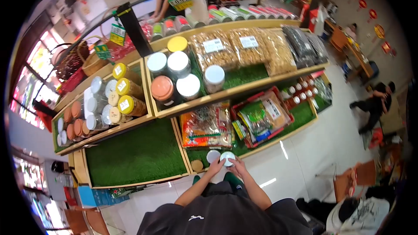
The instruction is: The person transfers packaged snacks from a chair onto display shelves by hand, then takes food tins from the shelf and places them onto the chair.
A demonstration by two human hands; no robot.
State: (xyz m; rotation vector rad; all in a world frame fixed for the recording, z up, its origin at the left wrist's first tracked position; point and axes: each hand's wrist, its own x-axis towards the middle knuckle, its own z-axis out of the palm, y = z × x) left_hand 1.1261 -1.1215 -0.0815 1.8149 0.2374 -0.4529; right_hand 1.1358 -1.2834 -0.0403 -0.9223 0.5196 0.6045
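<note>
A white-lidded jar (227, 159) is held between my two hands over the lower shelf's front edge. My left hand (215, 166) closes on its left side, and my right hand (237, 166) grips its right side. Just left of it stands another white-lidded jar (213, 156), near a tan-lidded jar (197, 165). Behind them lie packaged food bags (207, 126) and a red tray (284, 124) with packets.
The upper shelf (244, 88) carries lidded jars (178, 62) and bags of dried food (213, 50). More jars (130, 104) stand at the left. Green matting (135, 154) lines the lower left bin. A person (376, 104) is at the far right.
</note>
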